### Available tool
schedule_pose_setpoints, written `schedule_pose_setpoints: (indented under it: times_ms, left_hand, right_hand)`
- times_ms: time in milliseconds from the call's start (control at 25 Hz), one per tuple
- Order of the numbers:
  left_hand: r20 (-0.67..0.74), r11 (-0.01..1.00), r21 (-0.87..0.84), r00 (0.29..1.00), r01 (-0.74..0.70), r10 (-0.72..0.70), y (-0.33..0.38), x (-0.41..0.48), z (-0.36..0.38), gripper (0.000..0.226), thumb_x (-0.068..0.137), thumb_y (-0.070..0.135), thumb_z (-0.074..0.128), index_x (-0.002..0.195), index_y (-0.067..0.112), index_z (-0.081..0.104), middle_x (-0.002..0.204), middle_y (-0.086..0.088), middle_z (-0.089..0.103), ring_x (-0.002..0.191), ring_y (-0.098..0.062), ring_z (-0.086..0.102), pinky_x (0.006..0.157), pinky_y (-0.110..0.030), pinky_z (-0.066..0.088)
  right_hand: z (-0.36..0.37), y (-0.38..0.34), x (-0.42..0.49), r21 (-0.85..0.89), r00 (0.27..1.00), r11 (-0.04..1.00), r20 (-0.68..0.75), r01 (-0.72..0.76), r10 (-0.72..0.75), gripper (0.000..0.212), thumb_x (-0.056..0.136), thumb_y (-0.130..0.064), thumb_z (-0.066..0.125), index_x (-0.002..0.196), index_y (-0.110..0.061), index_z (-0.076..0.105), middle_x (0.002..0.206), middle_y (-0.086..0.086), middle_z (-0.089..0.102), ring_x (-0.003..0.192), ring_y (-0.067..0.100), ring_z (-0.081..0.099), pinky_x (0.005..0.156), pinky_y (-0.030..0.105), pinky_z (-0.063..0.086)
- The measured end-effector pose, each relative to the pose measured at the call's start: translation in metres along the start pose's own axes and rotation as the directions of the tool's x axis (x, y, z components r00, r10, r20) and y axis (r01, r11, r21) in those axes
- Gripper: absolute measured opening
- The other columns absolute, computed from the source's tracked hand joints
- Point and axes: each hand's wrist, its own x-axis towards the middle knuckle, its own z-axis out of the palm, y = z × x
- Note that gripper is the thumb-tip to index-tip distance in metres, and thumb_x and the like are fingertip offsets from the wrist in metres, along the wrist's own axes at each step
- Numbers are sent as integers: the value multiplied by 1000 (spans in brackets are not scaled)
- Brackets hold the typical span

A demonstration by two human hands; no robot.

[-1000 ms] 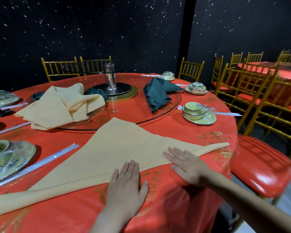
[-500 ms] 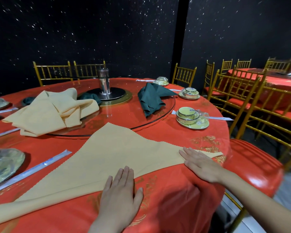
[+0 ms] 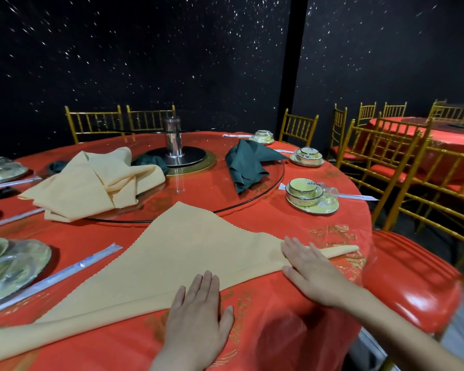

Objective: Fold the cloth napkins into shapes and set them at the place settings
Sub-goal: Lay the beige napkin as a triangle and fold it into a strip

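A tan cloth napkin (image 3: 188,253) lies flat as a large triangle on the red tablecloth (image 3: 292,226), its long folded edge toward me and its point toward the glass turntable. My left hand (image 3: 198,319) rests flat, fingers spread, on the folded edge near its middle. My right hand (image 3: 311,269) presses flat on the napkin's right end, just short of the narrow tip. Neither hand grips anything. A pile of loose tan napkins (image 3: 91,183) and a dark green napkin (image 3: 245,163) lie on the turntable.
The glass turntable (image 3: 275,180) has a metal post (image 3: 173,140) at its centre. Bowl-and-saucer settings (image 3: 310,195) stand at the right, wrapped plates (image 3: 14,266) and wrapped chopsticks (image 3: 65,271) at the left. A red chair seat (image 3: 410,279) is close at my right; gold chairs ring the table.
My right hand slid right along the napkin's folded edge toward its tip. My left hand stayed near the middle of the edge. The view tilted slightly.
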Motion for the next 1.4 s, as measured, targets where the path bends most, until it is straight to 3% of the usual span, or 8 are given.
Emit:
schedule_pose_setpoints:
  times_ms: [120,240,400,560,720,960,1200,1400]
  left_hand:
    - [-4,1000,0,1000,6,-6,-1,1,1,67,96,54,17,151,23,-2,158,8,-7,144,-7,-9,118,-33,-3]
    - [-3,1000,-6,1000,-18,18,-4,2,3,82,79,60,3,151,21,-1,159,7,-4,144,-6,-8,117,-32,-3]
    - [31,997,-58,998,-45,47,-28,-8,-4,77,84,54,9,151,18,-5,158,2,-9,143,-7,-12,116,-28,-10]
    - [65,997,77,998,-21,16,-69,-32,-16,96,66,76,-18,149,30,-10,148,19,-21,141,-4,-19,112,-37,-19]
    - [104,996,67,992,58,-65,-111,-52,-29,114,44,84,-34,147,40,-11,145,24,-23,136,-5,-25,110,-35,-19]
    - [95,989,24,985,144,-146,-147,-78,-34,101,48,86,-30,141,53,-9,145,31,-19,141,-11,-21,113,-40,-12]
    - [76,972,20,969,233,-234,-181,-100,-39,85,53,87,-27,133,65,-5,145,33,-16,139,-4,-21,112,-47,-13]
    - [98,935,-12,931,356,-353,-193,-111,-46,93,47,89,-27,133,65,-4,149,27,-16,143,-12,-17,114,-48,-9]
  right_hand:
    - [3,-63,7,45,970,969,-16,242,-242,92,72,-64,-17,151,-20,1,157,-7,-8,138,-1,-21,110,21,-20]
    - [7,-105,17,89,935,931,-41,354,-352,94,71,-61,-16,151,-17,6,158,-6,-3,140,-1,-16,111,19,-15]
    - [20,-109,22,132,940,933,10,336,-340,107,60,-66,-27,151,-17,1,158,-5,-5,133,-5,-20,109,15,-14]
    - [23,-106,21,96,944,940,25,327,-330,122,48,-73,-40,151,-19,-1,157,-7,-7,134,-4,-22,108,14,-17]
    - [24,-106,24,66,943,942,35,328,-331,125,43,-73,-44,150,-20,-7,152,-14,-15,131,-4,-29,106,11,-21]
    - [27,-103,25,25,937,938,34,347,-347,107,43,-71,-47,136,-25,-23,146,-18,-22,127,-6,-34,100,8,-26]
    - [29,-101,25,15,935,935,25,353,-354,103,45,-70,-47,136,-28,-23,146,-20,-22,130,-7,-31,102,9,-24]
    - [28,-99,24,25,934,934,-9,357,-357,104,46,-71,-46,137,-25,-23,146,-20,-21,132,-9,-27,100,7,-25]
